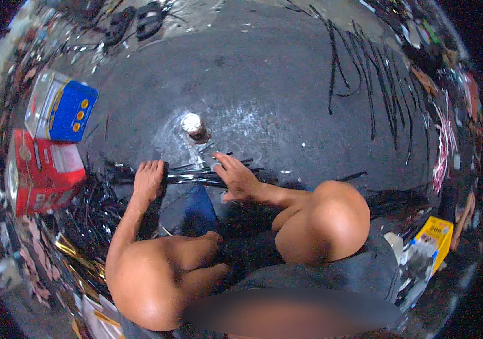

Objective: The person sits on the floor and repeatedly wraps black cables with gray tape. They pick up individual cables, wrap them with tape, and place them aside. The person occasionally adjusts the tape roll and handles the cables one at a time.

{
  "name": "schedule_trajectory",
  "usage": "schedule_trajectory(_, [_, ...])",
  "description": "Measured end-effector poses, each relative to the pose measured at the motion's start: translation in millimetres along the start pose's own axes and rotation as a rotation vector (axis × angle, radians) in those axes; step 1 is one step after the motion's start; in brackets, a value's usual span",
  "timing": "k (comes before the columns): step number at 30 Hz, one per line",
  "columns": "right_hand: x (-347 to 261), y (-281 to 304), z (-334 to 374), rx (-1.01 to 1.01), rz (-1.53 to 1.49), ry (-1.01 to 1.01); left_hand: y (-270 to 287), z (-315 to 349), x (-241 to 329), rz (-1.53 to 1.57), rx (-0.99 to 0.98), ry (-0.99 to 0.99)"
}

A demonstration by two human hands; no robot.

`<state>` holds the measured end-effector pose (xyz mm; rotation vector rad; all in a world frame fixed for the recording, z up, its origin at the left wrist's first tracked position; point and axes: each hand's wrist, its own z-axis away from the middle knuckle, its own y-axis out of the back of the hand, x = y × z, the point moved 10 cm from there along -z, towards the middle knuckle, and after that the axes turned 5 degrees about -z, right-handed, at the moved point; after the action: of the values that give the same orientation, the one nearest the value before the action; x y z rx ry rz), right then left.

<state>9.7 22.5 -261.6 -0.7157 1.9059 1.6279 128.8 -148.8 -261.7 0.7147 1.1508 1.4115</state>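
A bundle of thin, glossy black strips [196, 177] runs from left to right across the floor between my knees. My left hand [150, 179] is closed over its left part, fingers side by side; their undersides are hidden. Over the right part lies my right hand [240, 178], its fingers apart and its thumb away from them, touching the strips without gripping them. Just beyond the bundle stands a short cylinder [196, 129] with a bright, shiny top, near both hands and touched by neither. Below the strips, something dark blue [199, 210] shows between my legs.
At the left stand a blue-and-white tin [73, 110] and a red box [49, 172]. A tangle of black strips [106, 206] lies beside my left arm. Long black strips [374, 85] spread over the floor [275, 73] at far right. A yellow box [442, 240] is at right.
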Motion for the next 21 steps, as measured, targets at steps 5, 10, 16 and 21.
schedule_trajectory(5, [4,0,-8,0.018,-0.008,-0.047,-13,-3,15,0.015,0.0,-0.094])
schedule_trajectory(10, [8,1,-8,0.015,-0.08,-0.082,10,-4,36,-0.002,-0.106,-0.187])
schedule_trajectory(16, [-2,-12,-12,-0.042,0.092,-0.061,15,3,49,0.081,-0.217,-0.182])
schedule_trajectory(21, [7,-28,-6,-0.173,0.061,-0.218,-1,4,47,0.028,-0.011,-0.196])
